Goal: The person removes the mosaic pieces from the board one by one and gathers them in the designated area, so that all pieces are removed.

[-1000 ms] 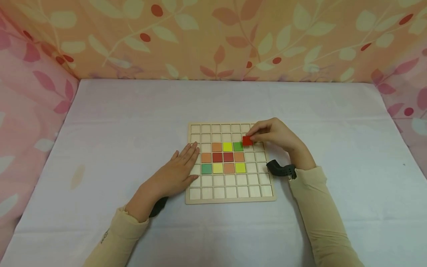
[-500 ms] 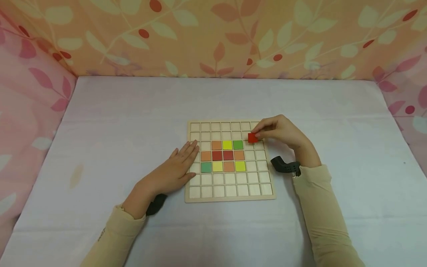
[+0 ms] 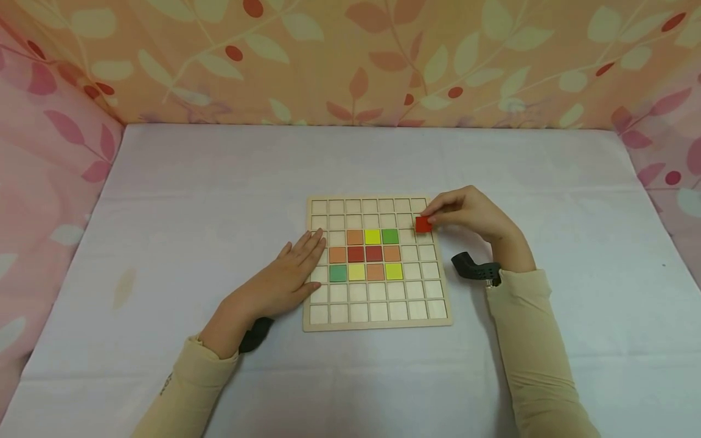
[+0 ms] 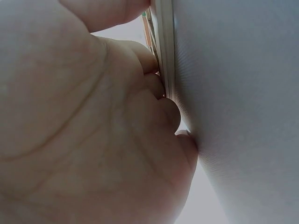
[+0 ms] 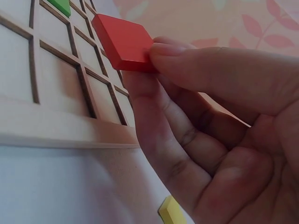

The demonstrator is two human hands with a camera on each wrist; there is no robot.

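Observation:
My right hand (image 3: 475,216) pinches a red square tile (image 5: 122,43) between thumb and fingers. The tile is raised above the right side of a wooden grid board (image 3: 378,325), near its upper right cells. My left hand (image 3: 287,277) rests with straight fingers on the board's left edge, the thumb apart and lower down. Several tiles sit in the middle cells, among them two dark red tiles, a green tile (image 3: 390,236), a teal tile (image 3: 338,273) and a yellow tile (image 3: 372,236). In the left wrist view, the palm (image 4: 84,121) hides most of the board.
A white cloth (image 3: 350,383) covers the table. Patterned fabric (image 3: 350,61) stands at the back and both sides. Beneath the right hand, the right wrist view shows part of another yellow tile (image 5: 171,211); whether it touches the cloth I cannot tell.
My right hand has moved right with the red tile, away from the green tile toward the board's right edge. The left hand has stayed on the left edge.

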